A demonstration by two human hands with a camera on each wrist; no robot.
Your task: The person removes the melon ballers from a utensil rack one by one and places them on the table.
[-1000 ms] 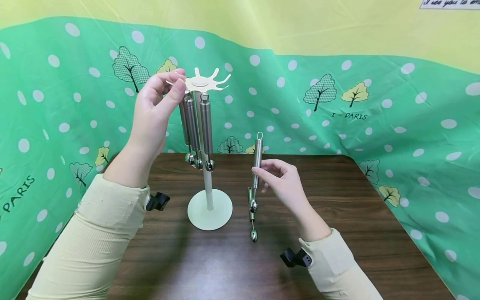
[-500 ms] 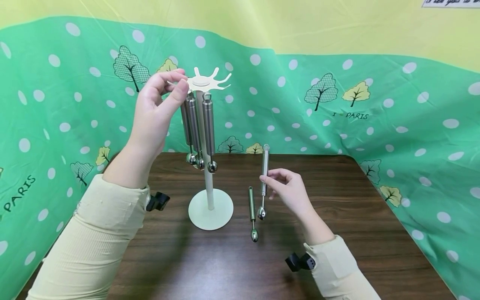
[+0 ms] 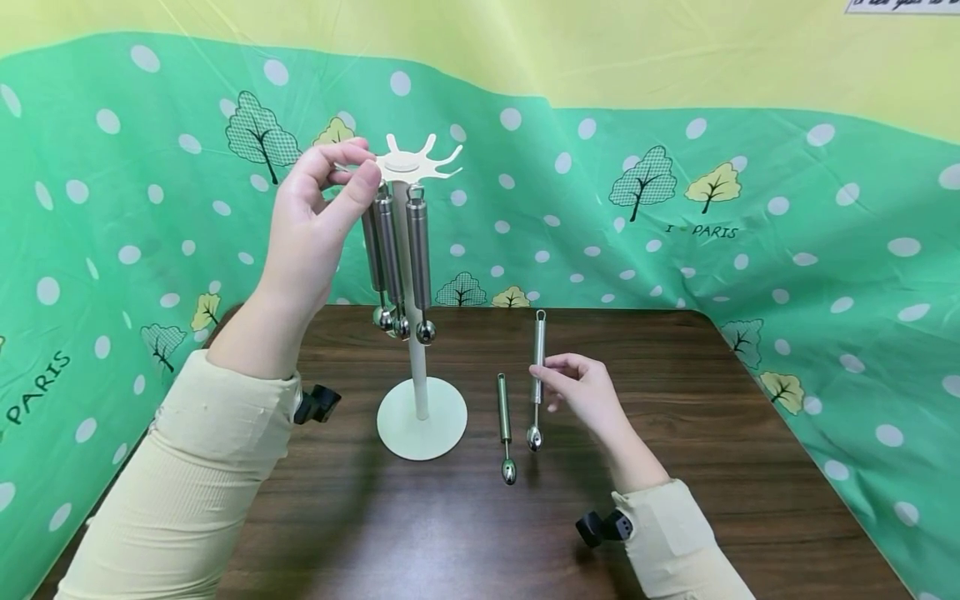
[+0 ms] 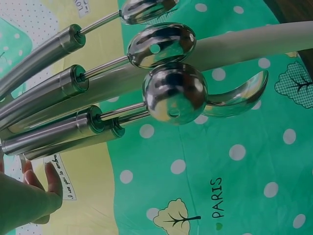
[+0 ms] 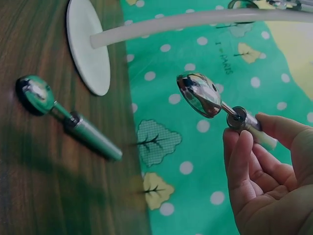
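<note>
The scoop (image 3: 537,379) in my right hand (image 3: 581,392) is the piece in play: I pinch its steel handle between thumb and fingertips, upright, hanging loop on top and small bowl pointing down just above the table (image 3: 675,467), well right of the stand.

Just beside it on the left, a second scoop (image 3: 505,425) lies flat on the wood, bowl toward me, untouched.

Farther back stands the white rack (image 3: 420,283), with its round base on the table and its post rising to a star of hooks. Three or perhaps four steel tools (image 3: 397,258) hang from it in a tight cluster; the left wrist view crowds them together, so I can't count them surely.

My left hand (image 3: 315,225) is up at the near-left edge of the hook crown, thumb and fingertips pinching one prong.

I judge the step as mid-transfer between table and rack. If the scoop is bound for a hook, the next move calls for lifting it to crown height, aligning the loop with a free prong on the right side, and keeping the left-hand grip firm so the crown doesn't turn.
</note>
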